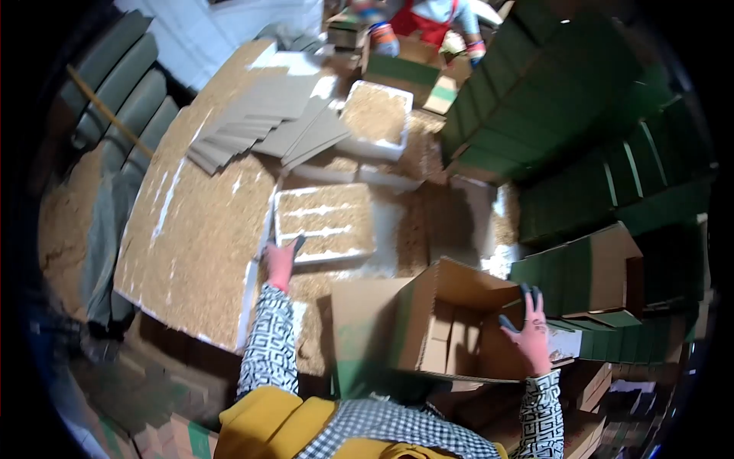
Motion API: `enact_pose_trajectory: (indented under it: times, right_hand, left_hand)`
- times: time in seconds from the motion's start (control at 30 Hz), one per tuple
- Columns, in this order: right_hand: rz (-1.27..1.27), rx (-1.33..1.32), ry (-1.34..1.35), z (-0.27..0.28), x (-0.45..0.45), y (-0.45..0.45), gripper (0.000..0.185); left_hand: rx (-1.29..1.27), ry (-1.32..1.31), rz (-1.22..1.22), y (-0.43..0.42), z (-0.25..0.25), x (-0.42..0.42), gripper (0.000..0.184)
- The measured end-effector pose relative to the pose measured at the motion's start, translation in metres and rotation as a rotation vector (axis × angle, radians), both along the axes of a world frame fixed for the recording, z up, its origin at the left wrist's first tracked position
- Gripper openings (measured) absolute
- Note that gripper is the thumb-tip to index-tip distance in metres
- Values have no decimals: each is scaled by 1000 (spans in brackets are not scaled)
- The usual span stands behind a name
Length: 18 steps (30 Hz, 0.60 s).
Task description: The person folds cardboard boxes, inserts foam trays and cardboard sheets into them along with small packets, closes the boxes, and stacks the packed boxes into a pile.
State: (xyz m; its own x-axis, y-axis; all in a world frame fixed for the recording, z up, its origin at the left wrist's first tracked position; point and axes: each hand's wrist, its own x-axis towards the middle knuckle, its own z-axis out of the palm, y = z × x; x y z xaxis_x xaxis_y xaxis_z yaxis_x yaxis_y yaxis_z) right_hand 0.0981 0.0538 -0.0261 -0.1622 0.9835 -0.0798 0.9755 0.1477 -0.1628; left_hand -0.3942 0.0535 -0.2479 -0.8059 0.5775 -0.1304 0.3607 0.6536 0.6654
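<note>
My left hand point(280, 266), in a pink glove with dark fingertips, is at the near left corner of a white block-like tray point(310, 258) topped with sawdust. Its thumb and fingers are spread apart. White streaks show through the sawdust on that tray. My right hand point(527, 333), gloved the same way, has its fingers spread at the right rim of an open cardboard box point(411, 317). Inner flaps or panels show at the bottom of the box, which stands close in front of me. Whether the right palm presses on the box is unclear.
Grey cardboard sheets point(264, 103) lie fanned on a large sawdust-covered surface point(191, 252). Another sawdust-topped white tray point(377, 115) stands farther back. Green boxes point(550, 84) are stacked at right. Across the table, a person's gloved hand point(384, 40) is near another open box point(401, 71).
</note>
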Motion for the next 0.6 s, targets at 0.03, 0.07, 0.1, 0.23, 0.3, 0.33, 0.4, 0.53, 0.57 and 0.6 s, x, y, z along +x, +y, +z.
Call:
enact_pose_trajectory:
  times: [0.03,0.07,0.1,0.23,0.3,0.33,0.4,0.53,0.57,0.6]
  right_hand:
    - [42,45,-12,-12,14,0,88]
    - [46,38,-21,-6,8,0,88]
    - [31,29,-12,-1,3,0,88]
    - [20,50,2,-1,2,-2,85]
    - [-4,38,-2,-5,5,-7,83]
    - [-10,58,-56,-8,6,-9,82]
    - [43,162,-158,-13,8,-14,81]
    - [248,333,-73,-8,12,-30,73]
    - [318,287,161,-16,17,-25,71]
    - [374,228,398,-25,21,-23,69]
  left_hand:
    - [263,-284,-92,2,-11,-7,62]
    - [519,-564,-186,1,-32,-21,53]
    - [536,-565,-135,5,-74,-34,48]
    - [736,-876,-40,1,-43,7,33]
    - [762,-981,-34,-6,-12,33,30]
    - [725,-829,43,-4,-49,29,26]
    - [875,-997,249,-5,-2,43,28]
    - [905,-846,62,-42,111,66,15]
    - [881,-394,-170,-52,131,77,16]
    - [830,-111,-363,-61,149,89,18]
